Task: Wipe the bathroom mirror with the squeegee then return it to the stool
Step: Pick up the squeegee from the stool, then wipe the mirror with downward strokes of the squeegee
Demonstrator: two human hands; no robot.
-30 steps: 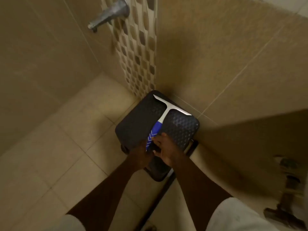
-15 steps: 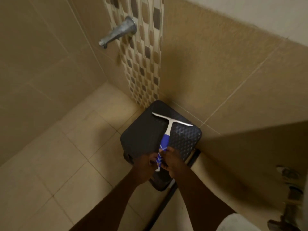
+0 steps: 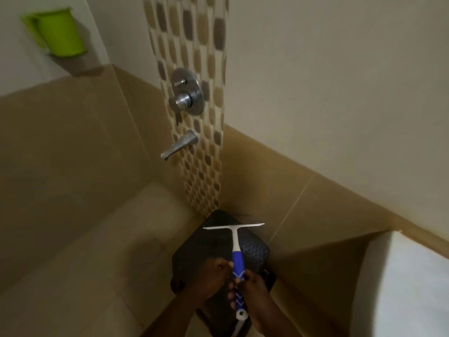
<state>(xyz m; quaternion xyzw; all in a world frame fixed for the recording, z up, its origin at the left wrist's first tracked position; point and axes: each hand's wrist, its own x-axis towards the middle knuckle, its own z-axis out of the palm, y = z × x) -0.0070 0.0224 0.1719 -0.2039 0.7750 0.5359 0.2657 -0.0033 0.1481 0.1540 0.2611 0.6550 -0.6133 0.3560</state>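
The squeegee has a white blade bar and a blue-and-white handle. It is raised above the black stool in the corner of the shower, blade away from me. My left hand grips the handle from the left. My right hand holds the handle from the right, nearer its end. The stool has a textured black top, partly hidden behind my hands. No mirror is in view.
A chrome spout and a round mixer valve are on the mosaic tile strip above the stool. A green mug hangs on the left wall. A white fixture edge shows at lower right.
The squeegee has come up off the stool in both hands. The view has tilted upward, so the valve and the green mug now show.
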